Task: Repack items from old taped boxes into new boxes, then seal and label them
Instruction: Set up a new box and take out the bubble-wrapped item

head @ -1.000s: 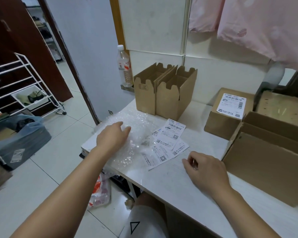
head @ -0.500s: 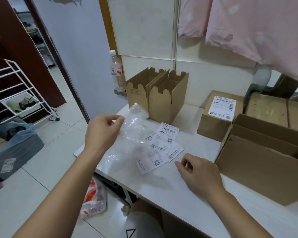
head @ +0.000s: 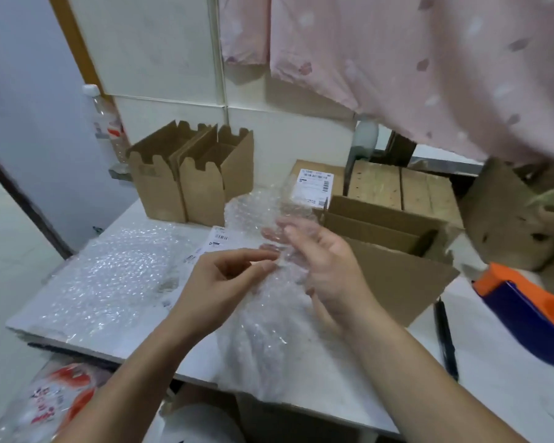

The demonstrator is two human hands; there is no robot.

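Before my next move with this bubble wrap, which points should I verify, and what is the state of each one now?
1. Grip on the bubble wrap sheet by left hand and right hand: ok.
2. Top of the large box open: ok.
3. Item to wrap in sight: not ok, none shows.
4. View of the labels free: not ok, the sheet hides part.
5. Sealing tools ready, tape dispenser and pen on the table: ok.
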